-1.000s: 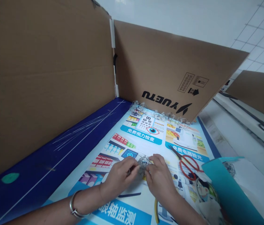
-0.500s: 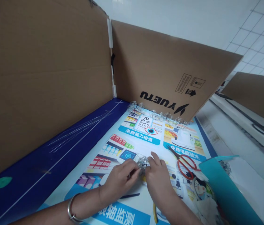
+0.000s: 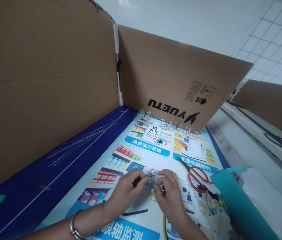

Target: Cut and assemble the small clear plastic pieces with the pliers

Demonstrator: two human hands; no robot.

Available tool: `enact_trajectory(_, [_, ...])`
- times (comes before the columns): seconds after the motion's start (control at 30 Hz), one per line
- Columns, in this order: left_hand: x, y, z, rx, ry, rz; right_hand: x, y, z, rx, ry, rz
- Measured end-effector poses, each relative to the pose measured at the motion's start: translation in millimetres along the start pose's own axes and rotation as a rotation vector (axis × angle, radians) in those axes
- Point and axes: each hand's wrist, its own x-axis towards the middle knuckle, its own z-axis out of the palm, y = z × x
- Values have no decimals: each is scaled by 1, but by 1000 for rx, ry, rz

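Observation:
Between my two hands is a small tangled bundle of silvery wire with clear, shiny bits (image 3: 151, 181); its exact kind I cannot make out. My left hand (image 3: 128, 186) pinches its left side, thumb against curled fingers. On the opposite side, my right hand (image 3: 169, 190) grips it with bent fingers. Both hands are just above a printed poster (image 3: 153, 159) that covers the table. Red-handled scissors (image 3: 199, 178) lie on the poster to the right, blades partly apart. A yellow curved handle (image 3: 165, 226) shows by my right forearm, the rest of it hidden.
Tall cardboard panels (image 3: 46, 66) stand along the left and the back (image 3: 176, 80). Several similar wire bundles (image 3: 168, 125) line the foot of the back panel. Loose thin strands (image 3: 81, 138) lie on the blue strip. A teal folder (image 3: 241, 203) and crumpled white tissue (image 3: 221, 225) are at right.
My right fingers have curled down from a raised position onto the bundle, which now shows more between my hands. The view has shifted slightly; the scissors have stayed in place.

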Motion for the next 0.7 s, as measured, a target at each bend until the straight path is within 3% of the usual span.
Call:
enact_trajectory(0.27, [4, 3, -4, -37, 11, -8, -7, -1, 8, 260, 105, 165])
enact_trajectory(0.43, [4, -1, -3, 21, 88, 31, -8, -3, 11, 354, 130, 224])
enact_trajectory(0.7, [6, -10, -11, 45, -101, 262, -7, -6, 6, 440, 106, 309])
